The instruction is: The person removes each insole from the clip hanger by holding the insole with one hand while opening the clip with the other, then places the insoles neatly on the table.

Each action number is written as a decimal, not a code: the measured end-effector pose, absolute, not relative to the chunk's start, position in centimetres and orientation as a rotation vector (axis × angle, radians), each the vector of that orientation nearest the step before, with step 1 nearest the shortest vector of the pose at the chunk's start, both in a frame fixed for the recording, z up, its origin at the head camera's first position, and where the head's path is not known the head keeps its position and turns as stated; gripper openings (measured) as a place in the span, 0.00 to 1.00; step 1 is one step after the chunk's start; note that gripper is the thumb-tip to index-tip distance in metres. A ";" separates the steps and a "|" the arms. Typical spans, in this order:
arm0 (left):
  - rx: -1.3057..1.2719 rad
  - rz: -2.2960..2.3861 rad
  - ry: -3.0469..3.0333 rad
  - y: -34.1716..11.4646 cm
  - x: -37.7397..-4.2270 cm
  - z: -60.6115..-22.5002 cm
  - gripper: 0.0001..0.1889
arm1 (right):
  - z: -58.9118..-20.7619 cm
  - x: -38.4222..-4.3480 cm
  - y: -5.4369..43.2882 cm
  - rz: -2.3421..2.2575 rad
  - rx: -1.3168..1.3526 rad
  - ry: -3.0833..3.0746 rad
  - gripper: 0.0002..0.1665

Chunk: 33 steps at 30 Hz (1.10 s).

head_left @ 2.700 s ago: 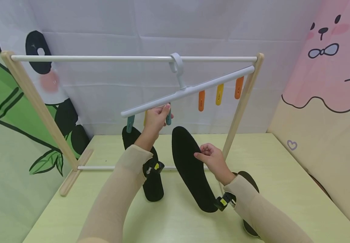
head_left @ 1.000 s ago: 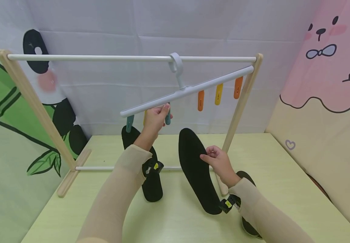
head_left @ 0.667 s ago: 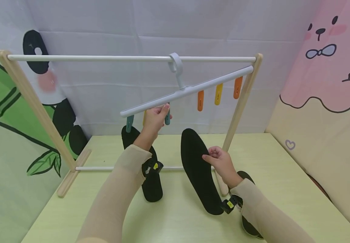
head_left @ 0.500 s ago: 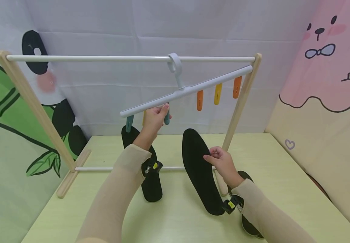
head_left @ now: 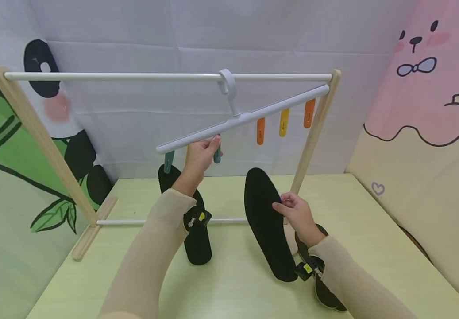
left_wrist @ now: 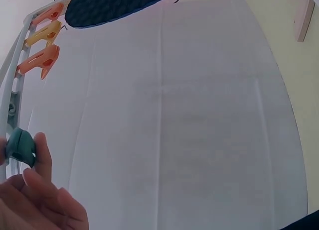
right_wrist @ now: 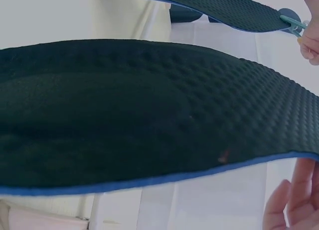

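Observation:
A white clip hanger (head_left: pixel 245 118) hangs tilted, its left end lower. My left hand (head_left: pixel 198 158) pinches a teal clip (left_wrist: pixel 21 144) under the hanger bar between thumb and finger. My right hand (head_left: pixel 298 213) holds a black insole (head_left: pixel 267 221) by its right edge, thumb on the near face. In the right wrist view this insole shows a bumpy underside and a blue rim. Another black insole (head_left: pixel 198 241) hangs from the teal clip (head_left: pixel 168 162) at the hanger's left end, partly hidden behind my left wrist. Between the two insoles there is a gap.
A rack with a white top rod (head_left: pixel 133 77) and wooden side posts (head_left: pixel 46 141) stands on the pale table (head_left: pixel 197 297). Orange (head_left: pixel 260 131) and yellow (head_left: pixel 284 122) clips hang on the hanger's right half. Dark footwear (head_left: pixel 326 290) lies behind my right forearm.
My right hand has carried its insole to the right, away from the hanging one. My left hand keeps its pinch on the teal clip.

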<state>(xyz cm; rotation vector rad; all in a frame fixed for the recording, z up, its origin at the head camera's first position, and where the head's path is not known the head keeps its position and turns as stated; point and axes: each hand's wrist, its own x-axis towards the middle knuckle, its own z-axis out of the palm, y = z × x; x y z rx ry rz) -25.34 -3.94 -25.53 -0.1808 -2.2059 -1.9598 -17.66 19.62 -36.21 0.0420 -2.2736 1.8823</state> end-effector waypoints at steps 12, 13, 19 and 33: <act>-0.176 -1.946 -2.235 -4.0 -25.4 -25.4 0.20 | -36.1 -18.1 20.2 1.864 -0.013 -2.226 0.09; -0.172 -1.949 -2.239 -4.0 -25.3 -25.4 0.20 | -36.1 -18.1 20.3 1.855 -0.017 -2.230 0.09; -0.151 -1.946 -2.249 -4.1 -25.4 -25.4 0.20 | -35.9 -17.8 20.8 1.840 0.005 -2.232 0.09; -0.186 -1.986 -2.210 -4.2 -25.4 -25.4 0.19 | -35.6 -17.4 22.4 1.808 -0.065 -2.240 0.09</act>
